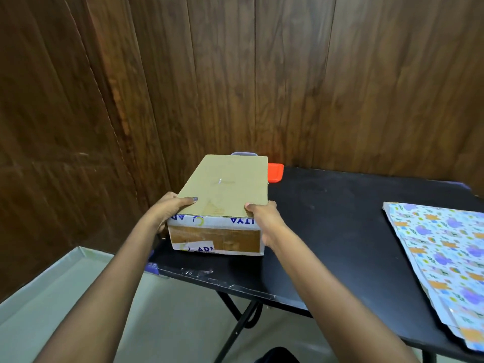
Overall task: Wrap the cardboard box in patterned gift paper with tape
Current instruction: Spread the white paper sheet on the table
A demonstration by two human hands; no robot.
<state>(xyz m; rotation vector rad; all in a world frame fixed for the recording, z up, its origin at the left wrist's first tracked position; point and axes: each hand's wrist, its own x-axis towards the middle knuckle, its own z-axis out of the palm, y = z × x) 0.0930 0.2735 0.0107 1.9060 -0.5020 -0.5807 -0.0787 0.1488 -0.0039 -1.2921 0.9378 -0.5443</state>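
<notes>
Early days: left hand (167,209) and right hand (262,216) both grasp the taped brown cardboard box (225,195) at the black table's (340,231) left end. Next it probably goes onto the patterned gift paper (442,250) lying well apart.

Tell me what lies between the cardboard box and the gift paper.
Nothing: in the head view, bare black table separates the cardboard box from the gift paper.

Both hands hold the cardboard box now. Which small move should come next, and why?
Probably carry the brown rectangular cardboard box rightward and set it on the colourful patterned gift paper. The left hand and right hand grip its near corners, it is unwrapped, and the paper lies flat on the right of the black table, apart from it.
</notes>
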